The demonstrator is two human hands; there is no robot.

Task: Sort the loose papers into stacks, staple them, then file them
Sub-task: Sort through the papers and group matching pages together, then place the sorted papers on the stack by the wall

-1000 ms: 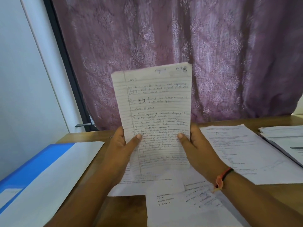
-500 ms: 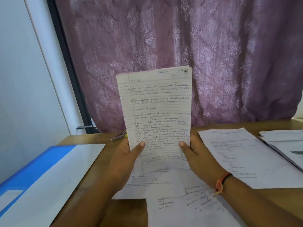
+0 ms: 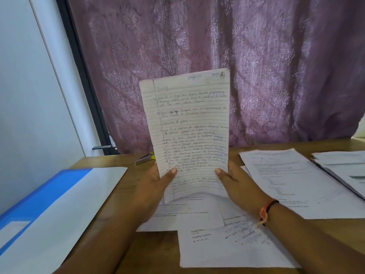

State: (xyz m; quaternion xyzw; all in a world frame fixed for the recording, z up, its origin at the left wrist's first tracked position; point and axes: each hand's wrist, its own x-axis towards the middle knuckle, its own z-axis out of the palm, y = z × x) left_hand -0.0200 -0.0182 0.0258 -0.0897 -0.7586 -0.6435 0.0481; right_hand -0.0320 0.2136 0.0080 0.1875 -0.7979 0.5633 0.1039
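Note:
I hold a stack of lined handwritten pages (image 3: pixel 189 123) upright above the wooden table (image 3: pixel 110 161), its lower edge close over the sheets below. My left hand (image 3: pixel 156 186) grips its lower left edge, thumb on the front. My right hand (image 3: pixel 235 186) grips the lower right edge the same way. Loose printed sheets (image 3: pixel 227 246) lie flat under my hands. Another printed sheet (image 3: pixel 292 180) lies to the right. A stapler (image 3: pixel 144 158) peeks out behind the held pages on the left.
A blue file folder (image 3: pixel 45 196) with a white sheet (image 3: pixel 79 210) on it lies at the left. A second pile of papers (image 3: pixel 343 171) sits at the far right edge. A purple curtain (image 3: pixel 217 56) hangs behind the table, with a white wall at left.
The held pages and both hands sit slightly lower and further right in view than before. The stapler has come into view behind the pages. My grip is unchanged.

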